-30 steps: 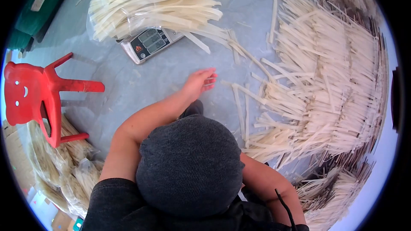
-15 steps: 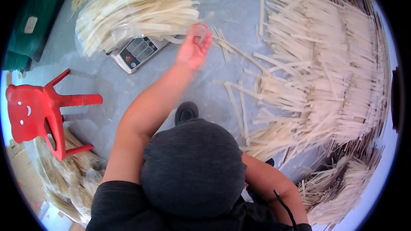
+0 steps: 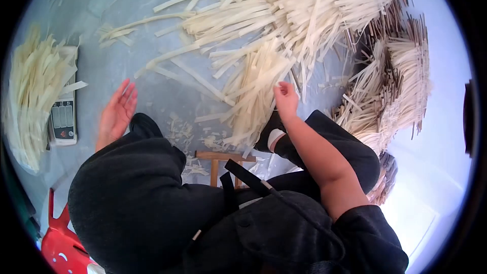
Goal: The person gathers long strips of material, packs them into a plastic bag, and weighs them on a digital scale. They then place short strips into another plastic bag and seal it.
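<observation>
My left hand [image 3: 119, 110] is open over the grey floor, fingers stretched out and nothing in them. It is nearest to a digital scale [image 3: 66, 134], which carries a clear bag of pale flat strips [image 3: 35, 78]. My right hand [image 3: 287, 99] has its fingers curled closed at the edge of a large pile of loose pale strips [image 3: 253, 91]. Whatever those fingers hold, if anything, is hidden or too small to name.
More pale strips with brown ends [image 3: 395, 81] are stacked at the right. A low wooden stool [image 3: 223, 156] shows between my legs, with small scraps [image 3: 177, 127] on the floor nearby. A red plastic chair [image 3: 58, 246] stands at lower left.
The view has swung right, so the scale and bag now appear at far left. My left hand has moved away from the bag on the scale. My right hand has come into view beside the pile.
</observation>
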Demonstrator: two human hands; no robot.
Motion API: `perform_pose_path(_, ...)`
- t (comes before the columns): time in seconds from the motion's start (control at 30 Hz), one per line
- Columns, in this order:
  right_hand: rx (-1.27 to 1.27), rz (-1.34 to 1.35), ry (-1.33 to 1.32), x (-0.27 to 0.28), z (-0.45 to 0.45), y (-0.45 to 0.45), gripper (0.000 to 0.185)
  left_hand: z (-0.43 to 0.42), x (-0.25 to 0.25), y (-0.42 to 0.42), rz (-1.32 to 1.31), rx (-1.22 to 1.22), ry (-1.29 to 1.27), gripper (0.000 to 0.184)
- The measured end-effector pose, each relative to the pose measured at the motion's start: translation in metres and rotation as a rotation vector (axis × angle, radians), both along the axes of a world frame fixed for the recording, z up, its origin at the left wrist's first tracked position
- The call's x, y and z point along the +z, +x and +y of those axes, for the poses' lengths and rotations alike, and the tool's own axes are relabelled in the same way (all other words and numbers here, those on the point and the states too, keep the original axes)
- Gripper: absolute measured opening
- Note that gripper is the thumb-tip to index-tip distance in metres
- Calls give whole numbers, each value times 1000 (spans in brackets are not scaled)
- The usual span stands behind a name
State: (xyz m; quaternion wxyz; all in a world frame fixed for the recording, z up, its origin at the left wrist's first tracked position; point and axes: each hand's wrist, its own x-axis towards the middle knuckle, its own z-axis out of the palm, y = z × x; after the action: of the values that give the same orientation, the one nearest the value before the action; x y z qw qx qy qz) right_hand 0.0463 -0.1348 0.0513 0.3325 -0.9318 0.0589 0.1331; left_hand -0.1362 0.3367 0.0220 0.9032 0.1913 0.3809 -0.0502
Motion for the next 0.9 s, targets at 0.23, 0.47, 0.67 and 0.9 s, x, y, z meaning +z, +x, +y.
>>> perform_pose_path(0.23,-409,-277,-61,-23,18,53,53,-20,21,2,104,-112,167,44)
perform_pose_path(0.47,84,54,261,-28,2,110,50,10,180,89,189,-713,814,46)
perform_pose_path(0.67,317,-509,-291,-93,33,146,52,-72,175,179,50,-1448,900,51)
perform_pose_path(0.9,755,-37,42,-31,49,104,45,-253,-19,155,-218,-1545,1225,97)
